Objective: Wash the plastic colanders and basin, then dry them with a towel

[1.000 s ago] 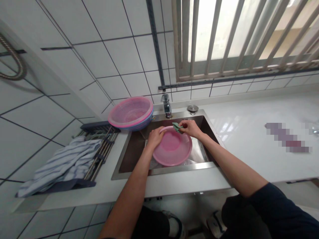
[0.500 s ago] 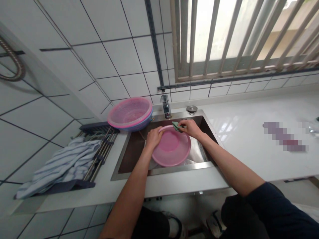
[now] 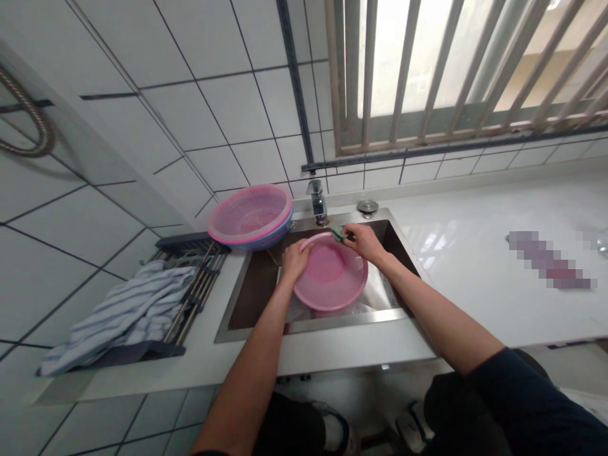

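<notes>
A pink plastic basin (image 3: 330, 288) is held over the steel sink (image 3: 266, 275), its hollow side facing me. My left hand (image 3: 295, 261) grips the basin's left rim, thumb on the inner side. In my right hand (image 3: 361, 242) is a green scouring pad (image 3: 338, 234), pinched against the upper right rim of the basin. Behind the basin stands a chrome faucet (image 3: 317, 201). Part of the sink floor is hidden under the basin.
Stacked pink and blue basins (image 3: 251, 215) sit at the sink's back left corner. A striped towel (image 3: 133, 313) lies over a roll-up drying rack (image 3: 199, 285) on the left. A metal drain strainer (image 3: 367, 207) rests behind the sink. A blurred purplish thing (image 3: 548, 259) lies on the right counter.
The pink basin has shifted slightly up and to the right, with my left hand on it. The scouring pad has moved a little along the rim.
</notes>
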`<state>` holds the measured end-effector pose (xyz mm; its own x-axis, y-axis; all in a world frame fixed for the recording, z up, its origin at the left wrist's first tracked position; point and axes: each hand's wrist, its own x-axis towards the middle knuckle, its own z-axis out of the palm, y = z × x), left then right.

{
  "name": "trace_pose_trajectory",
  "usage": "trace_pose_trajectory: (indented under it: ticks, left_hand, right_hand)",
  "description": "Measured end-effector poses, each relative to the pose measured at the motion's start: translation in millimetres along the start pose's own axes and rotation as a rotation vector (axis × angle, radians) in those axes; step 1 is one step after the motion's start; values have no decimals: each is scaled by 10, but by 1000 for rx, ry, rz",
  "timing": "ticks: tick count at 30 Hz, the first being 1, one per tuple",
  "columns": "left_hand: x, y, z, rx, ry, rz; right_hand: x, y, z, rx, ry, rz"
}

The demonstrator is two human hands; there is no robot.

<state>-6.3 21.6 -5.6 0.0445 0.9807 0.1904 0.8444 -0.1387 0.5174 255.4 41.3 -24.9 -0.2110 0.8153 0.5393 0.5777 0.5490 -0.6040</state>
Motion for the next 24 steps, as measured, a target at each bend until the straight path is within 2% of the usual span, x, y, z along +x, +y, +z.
trace_pose_trajectory:
  ticks: [3,5,8,13,16,20,22,24]
  left_hand:
    - [51,-97,-17,-117,127,-97]
    - [69,-151,-12,-148,137,-120]
    - [67,-185,14,-158,62,-74]
    - [24,-103,78,-181,-75,148]
    - [-1,-33,75,-173,-139,241]
    - [-37,36,43,-127,-104,218]
    - [-59,69,56,-78,-91,177]
    - [-78,102,93,-43,-128,182]
  right_hand:
    - [-11,155,-88,13,58,156]
    - [-29,180,-116,30,37,200]
    - [-55,106,-136,32,-17,158]
    - [-78,-93,-153,-73,-136,34]
    - [-82,-124,-140,-35,-182,24]
    - [-74,-98,-111,101,-149,37]
    - [-68,-121,-86,95,-126,14]
    - [-64,-186,-41,59,-140,-43]
